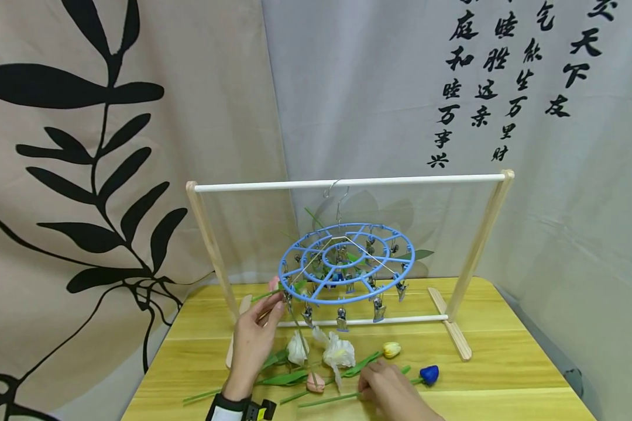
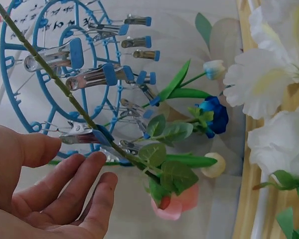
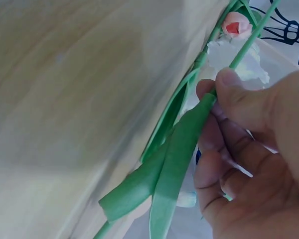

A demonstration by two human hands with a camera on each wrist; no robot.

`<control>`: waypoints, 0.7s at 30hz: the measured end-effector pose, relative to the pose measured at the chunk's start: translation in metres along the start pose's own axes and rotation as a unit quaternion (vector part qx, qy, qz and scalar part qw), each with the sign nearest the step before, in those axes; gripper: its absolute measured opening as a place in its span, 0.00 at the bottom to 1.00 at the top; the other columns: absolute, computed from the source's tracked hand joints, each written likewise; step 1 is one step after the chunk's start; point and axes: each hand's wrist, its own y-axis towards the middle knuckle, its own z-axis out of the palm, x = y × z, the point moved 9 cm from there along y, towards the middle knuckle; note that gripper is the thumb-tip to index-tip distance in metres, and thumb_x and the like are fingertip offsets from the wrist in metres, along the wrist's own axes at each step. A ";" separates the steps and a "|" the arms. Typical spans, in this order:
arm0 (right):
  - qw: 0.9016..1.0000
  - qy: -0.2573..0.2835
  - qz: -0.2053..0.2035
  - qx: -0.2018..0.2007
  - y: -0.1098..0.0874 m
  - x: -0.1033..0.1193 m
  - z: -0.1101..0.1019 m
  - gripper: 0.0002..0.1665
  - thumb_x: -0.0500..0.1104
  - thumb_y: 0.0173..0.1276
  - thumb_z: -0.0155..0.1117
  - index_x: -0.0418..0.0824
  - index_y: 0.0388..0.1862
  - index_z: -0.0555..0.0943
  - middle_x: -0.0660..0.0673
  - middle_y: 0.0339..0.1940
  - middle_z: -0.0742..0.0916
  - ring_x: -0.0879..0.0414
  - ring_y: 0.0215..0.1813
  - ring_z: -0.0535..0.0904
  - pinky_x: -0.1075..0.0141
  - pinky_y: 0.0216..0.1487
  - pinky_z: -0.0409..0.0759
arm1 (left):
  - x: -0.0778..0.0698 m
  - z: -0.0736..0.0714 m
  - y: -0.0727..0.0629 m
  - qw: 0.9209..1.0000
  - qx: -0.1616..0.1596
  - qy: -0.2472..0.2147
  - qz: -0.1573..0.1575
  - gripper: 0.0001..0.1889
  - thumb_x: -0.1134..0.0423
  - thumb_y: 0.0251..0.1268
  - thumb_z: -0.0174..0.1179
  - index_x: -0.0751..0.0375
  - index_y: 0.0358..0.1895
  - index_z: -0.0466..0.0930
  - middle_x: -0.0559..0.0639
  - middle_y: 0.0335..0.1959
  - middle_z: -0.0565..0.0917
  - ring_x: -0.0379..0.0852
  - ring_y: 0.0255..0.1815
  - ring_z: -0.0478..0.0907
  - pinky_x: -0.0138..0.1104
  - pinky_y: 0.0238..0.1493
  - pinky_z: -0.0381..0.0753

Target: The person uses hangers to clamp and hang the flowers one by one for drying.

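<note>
Running through the right grip (image 1: 392, 389), a green stem (image 3: 246, 49) sits pinched.

Soft light is filling the head view and faint grey shadows are falling on the pale cloth (image 1: 558, 204) behind the blue ring (image 1: 347, 301), while both wrist views are looking dimmer and the wooden table (image 3: 79, 74) is looking blurry.

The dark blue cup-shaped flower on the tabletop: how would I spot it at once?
Find the yellow wooden table, then the right hand low in the head view. Up and right of that hand lies the dark blue cup-shaped flower, the tabletop's only blue bloom among white, pink and yellow ones.
</note>
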 end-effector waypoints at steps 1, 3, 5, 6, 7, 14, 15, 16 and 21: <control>1.000 -0.002 -0.002 -0.003 -0.001 0.000 -0.001 0.13 0.40 0.74 0.86 0.56 0.38 0.89 0.62 0.39 0.90 0.68 0.44 0.80 0.66 0.46 0.83 | 0.000 -0.001 -0.001 1.000 -0.002 0.001 0.001 0.16 0.63 0.89 0.69 0.61 0.71 0.91 0.61 0.68 0.94 0.60 0.69 0.94 0.33 0.70 0.92; 1.000 -0.006 -0.005 -0.008 -0.003 0.000 -0.004 0.13 0.40 0.72 0.86 0.56 0.39 0.89 0.63 0.39 0.90 0.68 0.45 0.81 0.66 0.46 0.84 | 0.001 -0.004 -0.003 1.000 -0.007 0.006 0.000 0.16 0.63 0.90 0.69 0.60 0.70 0.92 0.59 0.67 0.94 0.59 0.69 0.94 0.32 0.70 0.91; 1.000 -0.016 -0.014 -0.022 -0.005 0.001 -0.008 0.15 0.38 0.70 0.88 0.56 0.39 0.89 0.63 0.40 0.91 0.67 0.45 0.82 0.65 0.48 0.86 | 0.002 -0.007 -0.006 1.000 -0.012 0.013 0.000 0.15 0.62 0.90 0.68 0.59 0.70 0.92 0.59 0.67 0.95 0.58 0.69 0.94 0.27 0.68 0.90; 0.999 -0.020 -0.019 -0.030 -0.007 0.001 -0.010 0.16 0.37 0.68 0.88 0.57 0.39 0.89 0.63 0.40 0.91 0.67 0.46 0.83 0.64 0.48 0.87 | 0.002 -0.008 -0.007 1.000 -0.015 0.019 0.001 0.15 0.62 0.90 0.68 0.58 0.69 0.92 0.58 0.66 0.95 0.57 0.68 0.94 0.25 0.67 0.90; 0.999 -0.022 -0.025 -0.042 -0.008 0.002 -0.014 0.17 0.36 0.67 0.89 0.57 0.39 0.89 0.63 0.40 0.91 0.66 0.46 0.83 0.64 0.48 0.87 | 0.002 -0.010 -0.009 1.000 -0.018 0.024 0.001 0.14 0.62 0.90 0.68 0.58 0.69 0.92 0.57 0.66 0.95 0.56 0.68 0.94 0.23 0.66 0.89; 0.990 -0.020 -0.054 -0.132 -0.017 0.008 -0.045 0.21 0.30 0.62 0.89 0.55 0.39 0.89 0.63 0.40 0.91 0.67 0.46 0.83 0.65 0.46 0.90 | 0.008 -0.017 -0.021 0.998 -0.036 0.050 0.000 0.10 0.64 0.89 0.69 0.56 0.62 0.96 0.52 0.59 0.98 0.49 0.61 0.96 0.23 0.59 0.91; 0.989 -0.011 -0.056 -0.139 -0.018 0.008 -0.049 0.21 0.30 0.63 0.88 0.55 0.39 0.89 0.63 0.40 0.90 0.67 0.46 0.83 0.66 0.46 0.89 | 0.010 -0.018 -0.022 0.998 -0.037 0.057 -0.003 0.09 0.64 0.89 0.69 0.55 0.60 0.96 0.51 0.58 0.98 0.48 0.60 0.96 0.23 0.59 0.91; 0.988 -0.002 -0.059 -0.146 -0.019 0.008 -0.054 0.22 0.29 0.64 0.87 0.54 0.40 0.88 0.63 0.40 0.90 0.68 0.46 0.82 0.67 0.46 0.89 | 0.012 -0.018 -0.024 0.997 -0.035 0.064 -0.005 0.09 0.64 0.89 0.69 0.54 0.59 0.96 0.50 0.56 0.99 0.48 0.59 0.96 0.24 0.58 0.91; 0.979 0.066 -0.078 -0.176 -0.022 0.011 -0.078 0.19 0.28 0.71 0.81 0.52 0.44 0.87 0.62 0.42 0.89 0.69 0.47 0.81 0.71 0.44 0.88 | 0.024 -0.015 -0.033 0.995 -0.014 0.097 -0.026 0.08 0.64 0.89 0.68 0.51 0.56 0.97 0.48 0.53 0.99 0.50 0.57 0.97 0.26 0.57 0.92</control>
